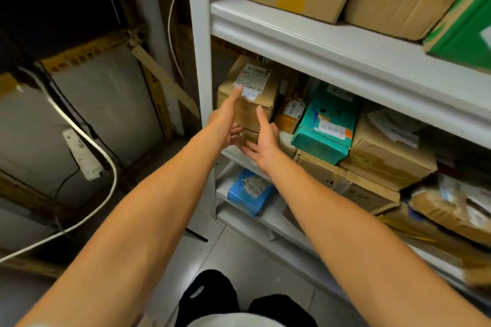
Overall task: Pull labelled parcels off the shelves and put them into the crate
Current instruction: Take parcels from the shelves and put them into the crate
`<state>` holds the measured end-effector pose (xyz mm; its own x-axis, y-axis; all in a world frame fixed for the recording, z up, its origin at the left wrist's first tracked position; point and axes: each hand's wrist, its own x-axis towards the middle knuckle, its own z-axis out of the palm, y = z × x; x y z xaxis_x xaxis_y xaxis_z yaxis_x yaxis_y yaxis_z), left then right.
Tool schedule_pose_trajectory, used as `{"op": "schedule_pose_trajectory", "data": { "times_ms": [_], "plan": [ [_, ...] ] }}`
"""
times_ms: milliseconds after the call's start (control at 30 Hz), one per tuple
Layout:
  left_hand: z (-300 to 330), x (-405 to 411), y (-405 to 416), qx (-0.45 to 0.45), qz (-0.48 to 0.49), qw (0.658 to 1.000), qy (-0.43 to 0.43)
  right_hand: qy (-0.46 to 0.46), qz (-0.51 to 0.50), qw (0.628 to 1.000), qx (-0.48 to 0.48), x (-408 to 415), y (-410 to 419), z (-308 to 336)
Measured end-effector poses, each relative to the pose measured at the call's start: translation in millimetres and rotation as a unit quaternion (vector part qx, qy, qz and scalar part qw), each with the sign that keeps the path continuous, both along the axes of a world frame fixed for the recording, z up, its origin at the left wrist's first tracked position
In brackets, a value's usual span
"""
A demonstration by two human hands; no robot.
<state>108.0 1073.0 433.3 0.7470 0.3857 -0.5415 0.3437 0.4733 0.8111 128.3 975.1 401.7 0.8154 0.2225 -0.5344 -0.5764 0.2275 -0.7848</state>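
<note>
A brown cardboard parcel [252,98] with a white label stands at the left end of the middle shelf [345,61], stacked on another brown box. My left hand [225,122] reaches to its left front, index finger stretched up onto the label's lower corner. My right hand [263,141] is spread open just in front of the parcel's lower right, thumb up near its face. Neither hand grips it. No crate is in view.
To the right sit a small brown box [289,114], a teal parcel [326,125] and further brown boxes [385,151]. A blue parcel [249,194] lies on the shelf below. The white upright post [199,34] stands left of the parcel. Taped panels and a white cable [87,135] fill the left.
</note>
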Motion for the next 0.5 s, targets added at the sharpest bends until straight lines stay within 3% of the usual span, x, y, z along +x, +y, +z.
{"op": "schedule_pose_trajectory", "data": {
  "times_ms": [267,500],
  "plan": [
    [2,13,1,-0.006,0.055,0.998,0.0,-0.005,-0.012,0.999,-0.04,11,-5,3],
    [8,12,9,-0.006,-0.002,0.999,0.034,-0.001,-0.019,0.999,-0.048,21,-5,5]
  ]
}}
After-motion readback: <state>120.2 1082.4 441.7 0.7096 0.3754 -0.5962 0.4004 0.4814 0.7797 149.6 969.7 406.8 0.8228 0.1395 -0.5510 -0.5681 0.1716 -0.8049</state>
